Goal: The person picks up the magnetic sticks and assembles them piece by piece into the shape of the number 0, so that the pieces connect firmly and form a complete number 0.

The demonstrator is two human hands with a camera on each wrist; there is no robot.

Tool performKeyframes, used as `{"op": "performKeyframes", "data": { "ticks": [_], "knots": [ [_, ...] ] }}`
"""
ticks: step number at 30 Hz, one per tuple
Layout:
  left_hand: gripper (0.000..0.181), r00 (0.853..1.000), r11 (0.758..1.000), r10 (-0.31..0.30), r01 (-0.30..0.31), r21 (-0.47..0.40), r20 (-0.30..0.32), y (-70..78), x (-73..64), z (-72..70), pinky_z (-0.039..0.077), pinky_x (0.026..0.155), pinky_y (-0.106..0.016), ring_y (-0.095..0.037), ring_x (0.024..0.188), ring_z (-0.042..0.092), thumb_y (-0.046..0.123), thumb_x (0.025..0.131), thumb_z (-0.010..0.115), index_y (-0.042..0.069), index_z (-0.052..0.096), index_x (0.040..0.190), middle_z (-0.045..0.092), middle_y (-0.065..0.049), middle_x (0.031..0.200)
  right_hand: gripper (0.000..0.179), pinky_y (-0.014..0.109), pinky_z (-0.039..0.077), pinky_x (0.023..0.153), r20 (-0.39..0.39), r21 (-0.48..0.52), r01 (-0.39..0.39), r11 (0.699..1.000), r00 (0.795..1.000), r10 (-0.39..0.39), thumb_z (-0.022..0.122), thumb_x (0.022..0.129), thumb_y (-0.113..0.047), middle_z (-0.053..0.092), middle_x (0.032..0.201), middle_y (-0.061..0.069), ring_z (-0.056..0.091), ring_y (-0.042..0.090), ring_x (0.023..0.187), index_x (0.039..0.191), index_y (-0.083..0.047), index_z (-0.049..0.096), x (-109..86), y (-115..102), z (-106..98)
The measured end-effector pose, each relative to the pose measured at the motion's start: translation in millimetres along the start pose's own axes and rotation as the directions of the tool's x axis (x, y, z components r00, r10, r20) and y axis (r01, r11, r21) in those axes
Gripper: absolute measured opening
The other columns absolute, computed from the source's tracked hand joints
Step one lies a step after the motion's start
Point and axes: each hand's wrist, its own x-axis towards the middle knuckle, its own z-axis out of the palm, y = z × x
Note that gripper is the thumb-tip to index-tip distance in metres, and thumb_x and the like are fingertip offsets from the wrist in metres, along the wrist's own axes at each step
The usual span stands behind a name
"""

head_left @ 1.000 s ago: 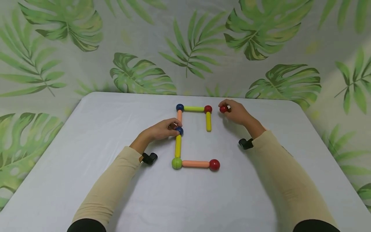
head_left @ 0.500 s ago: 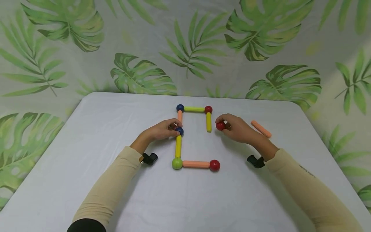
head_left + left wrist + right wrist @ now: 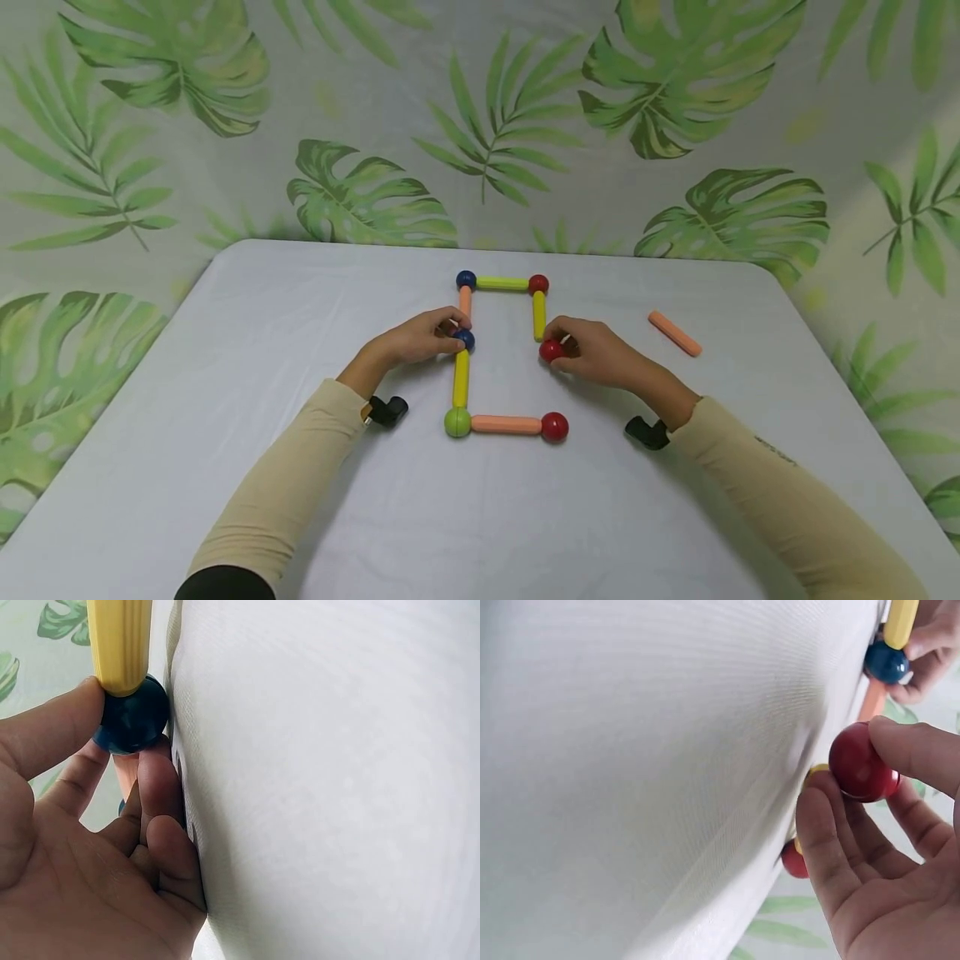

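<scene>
My left hand point(image 3: 420, 337) pinches a dark blue ball point(image 3: 133, 716) between thumb and fingers, midway up the left side of a figure of sticks and balls. A yellow stick point(image 3: 461, 379) runs from that ball to a green ball point(image 3: 457, 422), and an orange stick point(image 3: 466, 300) leads away to another blue ball point(image 3: 466, 281). In my right hand point(image 3: 596, 354) a red ball point(image 3: 862, 763) is held by thumb and fingertips. It sits right at the near end of a second yellow stick point(image 3: 539, 315), which hangs from a red corner ball point(image 3: 538, 285).
A lime stick point(image 3: 502, 284) joins the two far corner balls. Nearer, an orange stick point(image 3: 506, 425) links the green ball to another red ball point(image 3: 555, 427). A loose orange stick point(image 3: 675, 333) lies at the right on the white tablecloth point(image 3: 360, 517).
My right hand has brought the red ball nearer and leftward, from beside the far red corner to the yellow stick's near end. The loose orange stick has come into view. My left hand stays put.
</scene>
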Motion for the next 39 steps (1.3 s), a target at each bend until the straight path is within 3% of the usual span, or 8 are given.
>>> {"op": "performKeyframes", "data": {
  "ticks": [7, 29, 39],
  "knots": [
    [0.032, 1.0, 1.0, -0.001, 0.001, 0.014, -0.001, 0.6, 0.8, -1.5, 0.045, 0.086, -0.029, -0.026, 0.11, 0.054, 0.017, 0.099, 0.059, 0.011, 0.052, 0.13, 0.057, -0.015, 0.125, 0.035, 0.038, 0.056, 0.086, -0.004, -0.046, 0.05, 0.998, 0.999, -0.05, 0.074, 0.087, -0.008, 0.063, 0.112, 0.014, 0.062, 0.023, 0.096, 0.119, -0.005, 0.061, 7.0, -3, 1],
    [0.029, 1.0, 1.0, 0.014, -0.014, -0.016, -0.004, -1.7, -1.5, 0.9, 0.044, 0.082, -0.028, -0.023, 0.104, 0.054, 0.015, 0.098, 0.059, 0.01, 0.053, 0.127, 0.057, -0.014, 0.12, 0.035, 0.041, 0.056, 0.089, 0.013, -0.036, 0.032, 0.999, 0.999, -0.032, 0.074, 0.088, -0.01, 0.061, 0.114, 0.014, 0.063, 0.025, 0.102, 0.121, -0.008, 0.062, 11.7, -1, 6],
    [0.029, 1.0, 1.0, 0.02, -0.02, -0.007, -0.006, 0.8, -3.0, -0.2, 0.043, 0.084, -0.028, -0.023, 0.105, 0.054, 0.015, 0.098, 0.059, 0.01, 0.053, 0.127, 0.058, -0.013, 0.12, 0.038, 0.04, 0.057, 0.088, -0.019, -0.047, 0.007, 0.999, 1.0, -0.007, 0.075, 0.087, -0.01, 0.06, 0.115, 0.013, 0.063, 0.026, 0.101, 0.123, -0.007, 0.062, 13.8, -3, 6]
  ]
}}
